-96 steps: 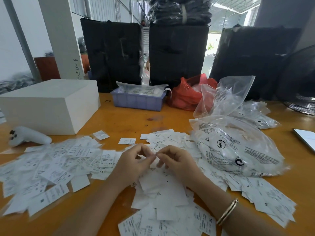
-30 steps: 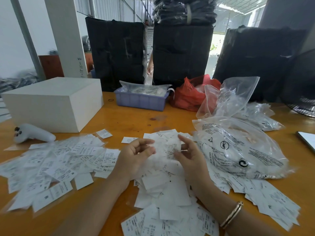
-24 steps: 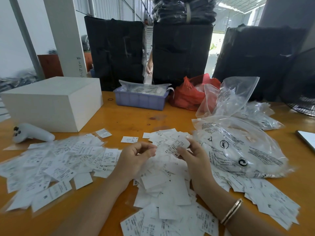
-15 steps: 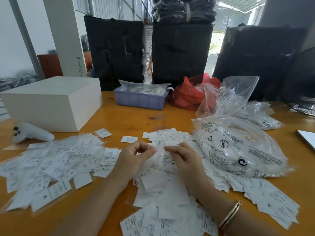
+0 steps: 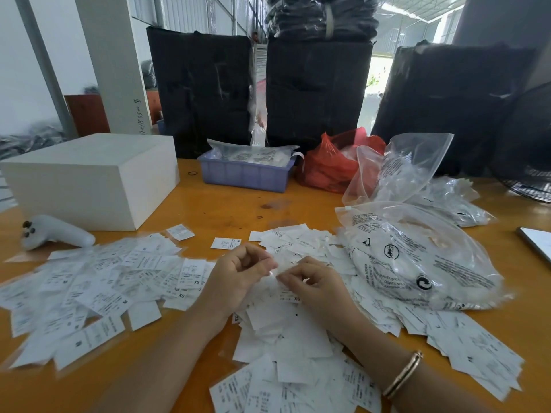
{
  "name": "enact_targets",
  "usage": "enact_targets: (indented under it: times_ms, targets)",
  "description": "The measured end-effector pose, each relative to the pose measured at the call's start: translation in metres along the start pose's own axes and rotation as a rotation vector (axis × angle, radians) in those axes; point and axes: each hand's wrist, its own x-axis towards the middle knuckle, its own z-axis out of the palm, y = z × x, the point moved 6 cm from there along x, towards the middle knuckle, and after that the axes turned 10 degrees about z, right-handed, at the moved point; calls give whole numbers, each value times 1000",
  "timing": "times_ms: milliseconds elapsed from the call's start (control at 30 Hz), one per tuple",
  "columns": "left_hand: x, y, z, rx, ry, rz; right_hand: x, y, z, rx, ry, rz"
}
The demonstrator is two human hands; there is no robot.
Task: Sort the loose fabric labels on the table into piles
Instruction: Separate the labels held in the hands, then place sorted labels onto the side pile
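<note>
We had the left pile of labels [image 5: 98,281] fanned across the surface [image 5: 226,210], print side up, with size marks XS, L and M readable on several. That spread ran from beside the white controller [image 5: 56,232] to just short of our wrists. A few strays [image 5: 225,242] lay apart behind it.

Left hand [image 5: 238,275]: fingers curled, thumb against fingertips, apparently pinching one thin label [image 5: 272,274]; blur made the label's edge hard to confirm. Right hand [image 5: 316,286]: also curled, fingertips meeting the same piece from the other side, over the middle heap [image 5: 280,329].

Our read on doing this step well:
- Separate one label only; these were thin and clingy, so doubles looked likely.
- Turn it print side up and read the size before committing.
- Drop it flat on the matching pile, not onto the overlap zone where left pile and middle heap nearly touched.
- Keep the wrists lifted; forearms lying on the heap would drag pieces along.

Middle heap: mostly blank backs showing, tumbled, unsorted, running toward us to the frame's lower edge. It continued right under the printed clear bag [image 5: 417,257] and out along the surface's right side [image 5: 477,347]. Labels were small white rectangles with black text, limp, some creased. We judged the sort well short of done.
</note>
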Motion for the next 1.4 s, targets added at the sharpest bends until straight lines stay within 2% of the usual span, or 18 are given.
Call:
enact_targets:
  times_ms: [167,333,500,700,867,1000,1167,1267,1400]
  targets:
    - [-1,-1,2,-3,-29,-23,0,2,-9,131,71,55]
    - [1,4,-8,2,82,1,-1,0,-3,139,-42,73]
    - [-6,3,2,-6,-69,-94,0,1,-9,158,25,70]
    - [-3,-2,2,117,-51,-113,-2,-6,-3,52,-21,-3]
    - [-1,-3,-7,53,87,-93,0,4,-15,272,53,97]
    - [0,-4,-11,39,129,-81,0,13,-23,523,135,177]
    - [2,-5,-11,39,136,-55,-1,12,-15,907,42,266]
    - [3,-5,-11,48,136,-37,-2,14,-12,969,39,313]
    - [3,-5,-11,77,129,-7,-4,15,-7,894,37,331]
